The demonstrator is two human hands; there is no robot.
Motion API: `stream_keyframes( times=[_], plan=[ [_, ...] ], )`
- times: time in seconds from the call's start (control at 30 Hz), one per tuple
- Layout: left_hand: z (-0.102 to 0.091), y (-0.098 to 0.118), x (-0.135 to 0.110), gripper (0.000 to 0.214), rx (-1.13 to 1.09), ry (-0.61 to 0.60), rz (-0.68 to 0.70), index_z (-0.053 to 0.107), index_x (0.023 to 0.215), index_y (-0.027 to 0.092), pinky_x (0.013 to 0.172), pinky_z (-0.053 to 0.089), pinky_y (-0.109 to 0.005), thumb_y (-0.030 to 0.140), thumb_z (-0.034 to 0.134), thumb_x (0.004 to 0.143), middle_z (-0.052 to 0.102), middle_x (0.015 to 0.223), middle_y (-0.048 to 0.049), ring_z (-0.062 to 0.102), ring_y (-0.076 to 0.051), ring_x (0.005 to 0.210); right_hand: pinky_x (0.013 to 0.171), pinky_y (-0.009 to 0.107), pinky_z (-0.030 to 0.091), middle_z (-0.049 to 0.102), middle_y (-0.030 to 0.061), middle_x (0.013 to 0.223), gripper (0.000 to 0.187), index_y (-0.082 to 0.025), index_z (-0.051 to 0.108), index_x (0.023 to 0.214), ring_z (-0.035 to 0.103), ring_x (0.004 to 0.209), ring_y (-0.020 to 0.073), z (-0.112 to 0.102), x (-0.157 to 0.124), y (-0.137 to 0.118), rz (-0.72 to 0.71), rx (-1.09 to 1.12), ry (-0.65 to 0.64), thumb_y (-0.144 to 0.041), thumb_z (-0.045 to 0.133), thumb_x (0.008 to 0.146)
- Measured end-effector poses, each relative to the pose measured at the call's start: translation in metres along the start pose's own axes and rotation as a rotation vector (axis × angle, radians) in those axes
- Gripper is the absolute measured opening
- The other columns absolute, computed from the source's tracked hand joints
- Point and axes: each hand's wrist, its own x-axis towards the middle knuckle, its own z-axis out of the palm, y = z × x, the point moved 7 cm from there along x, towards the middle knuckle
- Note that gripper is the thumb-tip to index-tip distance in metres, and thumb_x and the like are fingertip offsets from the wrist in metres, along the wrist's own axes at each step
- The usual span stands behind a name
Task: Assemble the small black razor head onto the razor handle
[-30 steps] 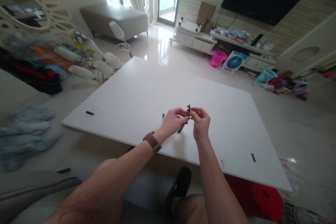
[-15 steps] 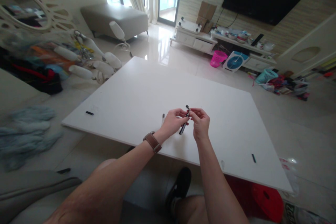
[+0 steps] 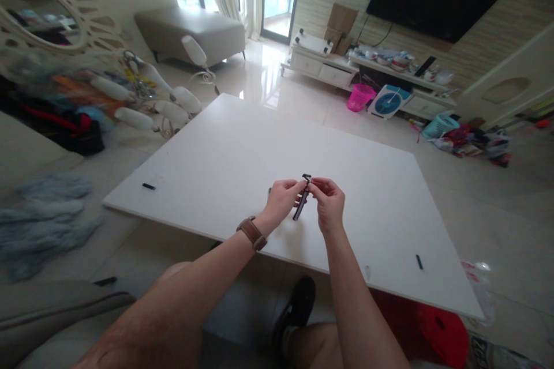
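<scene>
My left hand (image 3: 282, 200), with a brown watch strap (image 3: 251, 233) at the wrist, pinches a slim dark razor (image 3: 300, 207) just below its head. From the other side, the thumb and fingers of my right hand (image 3: 331, 203) close on the razor near its neck. The razor is held tilted above the white table (image 3: 268, 144), its dark head at the top and the handle slanting down toward me. My fingers cover part of the neck. Behind my left hand the dark end of another small item (image 3: 270, 190) peeks out, mostly hidden.
One short dark strip (image 3: 149, 187) lies at the table's left, another (image 3: 419, 262) near its right edge. A small pale item (image 3: 367, 272) is by the front edge. A red stool (image 3: 444, 331) stands under the right corner; a lamp with white shades (image 3: 186, 98) borders the far left.
The razor has turned between my fingers, so its head now lies more crosswise on the handle. Both hands stay in nearly the same place.
</scene>
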Motion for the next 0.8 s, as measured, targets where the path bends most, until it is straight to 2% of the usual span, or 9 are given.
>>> stream_keyframes(
  times=[0.4,0.8],
  plan=[
    [-0.004,0.0001,-0.0006,0.035,-0.012,0.041,-0.008,0.073,0.079,0.013,0.053,0.05,-0.023,0.048,0.071,0.081,0.073,0.075,-0.009,0.067,-0.016,0.062,0.066,0.03,0.052,0.076,0.0032,0.079,0.021,-0.02,0.076,0.084,0.067,0.07,0.0162,0.0021,-0.002,0.0022,-0.014,-0.035,-0.031,-0.032,0.084,0.069],
    [-0.0046,-0.0041,0.0008,0.028,-0.08,0.041,-0.078,0.073,0.078,0.013,0.055,0.051,-0.024,0.041,0.069,0.078,0.072,0.076,-0.0089,0.068,-0.017,0.063,0.068,0.033,0.056,0.076,0.0044,0.08,0.022,-0.019,0.076,0.085,0.069,0.072,0.0186,0.0041,-0.0041,0.0006,-0.036,-0.064,-0.053,-0.033,0.083,0.07]
  ],
)
